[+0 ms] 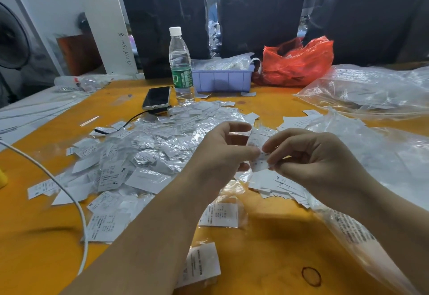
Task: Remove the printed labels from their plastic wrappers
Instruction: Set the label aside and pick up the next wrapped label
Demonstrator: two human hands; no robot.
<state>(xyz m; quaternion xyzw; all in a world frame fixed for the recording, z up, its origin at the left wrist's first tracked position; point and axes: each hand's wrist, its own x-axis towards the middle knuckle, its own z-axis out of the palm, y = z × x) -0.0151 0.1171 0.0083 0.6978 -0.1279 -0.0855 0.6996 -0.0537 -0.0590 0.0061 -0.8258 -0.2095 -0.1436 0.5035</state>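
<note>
Head view: left hand [222, 148] and right hand [308, 153] both pinch one wrapped label [258, 155] held between them above the table [267, 248], its long axis upright; the right fingertips sit nearer the label's middle, ready, I judge, to pull it free

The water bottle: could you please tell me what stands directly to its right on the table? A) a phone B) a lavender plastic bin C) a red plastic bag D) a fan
B: the lavender plastic bin stands right next to the water bottle; the phone lies to the bottle's left, and the red plastic bag sits beyond the bin.
</note>
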